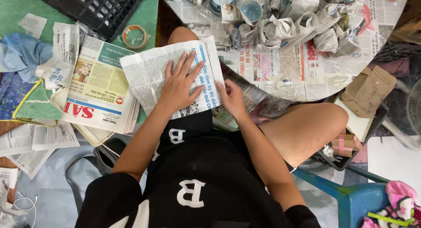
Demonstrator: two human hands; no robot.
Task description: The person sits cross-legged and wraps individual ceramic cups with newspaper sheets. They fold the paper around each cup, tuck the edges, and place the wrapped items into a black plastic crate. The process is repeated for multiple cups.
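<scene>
A sheet of newspaper (149, 72) lies across my lap and left knee. My left hand (180, 83) rests flat on it, fingers spread. My right hand (231, 98) pinches the sheet's right edge near my thigh. Just beyond the sheet stands a low round table (307, 85) covered in newsprint and clear plastic, with several crumpled paper bundles (302, 28) and a light blue cup (251, 10) on it.
A stack of newspapers (98, 90) sits on a tray to my left, with a tape roll (135, 36) and a black plastic crate (94, 7) behind. Brown cardboard pieces (368, 90) and a black tray lie at right. I sit on a blue chair (351, 197).
</scene>
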